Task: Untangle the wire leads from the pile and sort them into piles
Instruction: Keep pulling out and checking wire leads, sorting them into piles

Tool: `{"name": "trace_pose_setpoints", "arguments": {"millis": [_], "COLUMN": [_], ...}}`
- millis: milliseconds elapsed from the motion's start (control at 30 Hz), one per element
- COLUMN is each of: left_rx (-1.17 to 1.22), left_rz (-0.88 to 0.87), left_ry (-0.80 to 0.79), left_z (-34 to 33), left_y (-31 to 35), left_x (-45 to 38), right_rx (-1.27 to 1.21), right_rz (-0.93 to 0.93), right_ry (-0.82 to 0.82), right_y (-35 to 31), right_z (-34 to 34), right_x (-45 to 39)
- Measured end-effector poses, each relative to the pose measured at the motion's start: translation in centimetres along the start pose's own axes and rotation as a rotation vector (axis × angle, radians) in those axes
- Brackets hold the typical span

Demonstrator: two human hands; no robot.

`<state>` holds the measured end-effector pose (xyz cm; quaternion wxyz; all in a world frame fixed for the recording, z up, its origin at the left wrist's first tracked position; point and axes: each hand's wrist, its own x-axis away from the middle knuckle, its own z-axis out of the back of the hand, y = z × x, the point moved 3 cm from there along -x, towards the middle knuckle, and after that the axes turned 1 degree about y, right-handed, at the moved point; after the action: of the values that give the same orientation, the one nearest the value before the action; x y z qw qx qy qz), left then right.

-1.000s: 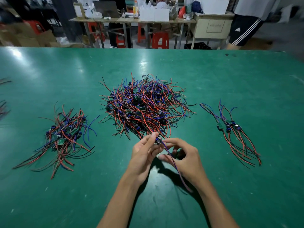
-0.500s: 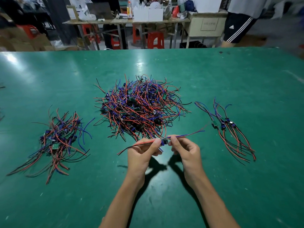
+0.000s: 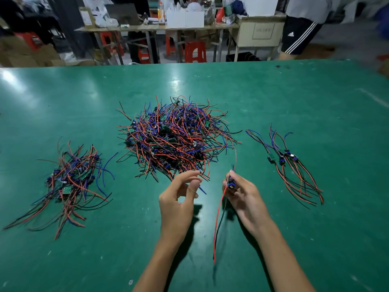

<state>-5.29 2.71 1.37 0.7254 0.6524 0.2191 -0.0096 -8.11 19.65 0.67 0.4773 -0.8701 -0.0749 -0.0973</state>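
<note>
While my right hand (image 3: pixel 242 192) pinches one freed wire lead (image 3: pixel 219 209) and my left hand (image 3: pixel 179 199) hangs loose and empty, the big middle pile (image 3: pixel 176 138) remains tangled; small sorted piles lie left (image 3: pixel 69 182) and right (image 3: pixel 290 165) on the tabletop (image 3: pixel 294 98).

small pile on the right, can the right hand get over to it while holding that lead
Probably yes. The right hand grips one wire lead, and only bare green table lies between it and the small right pile. The left hand is on its other side.
</note>
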Motion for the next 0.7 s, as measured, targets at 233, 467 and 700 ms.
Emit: {"name": "trace_pose_setpoints", "arguments": {"millis": [233,467,700], "left_rx": [0.271,0.299,0.207], "left_rz": [0.481,0.577,0.585], "left_ry": [-0.381,-0.394,-0.337], "left_z": [-1.7,-1.4,-1.7], "left_y": [0.5,0.1,0.2], "left_x": [0.3,0.0,0.1], "right_rx": [0.406,0.548,0.681], "right_rz": [0.166,0.334,0.384], "right_ry": [-0.217,-0.036,0.041], "right_y": [0.8,1.4,1.7], "right_z": [-0.4,-0.9,-1.6], "right_x": [0.3,0.6,0.8]}}
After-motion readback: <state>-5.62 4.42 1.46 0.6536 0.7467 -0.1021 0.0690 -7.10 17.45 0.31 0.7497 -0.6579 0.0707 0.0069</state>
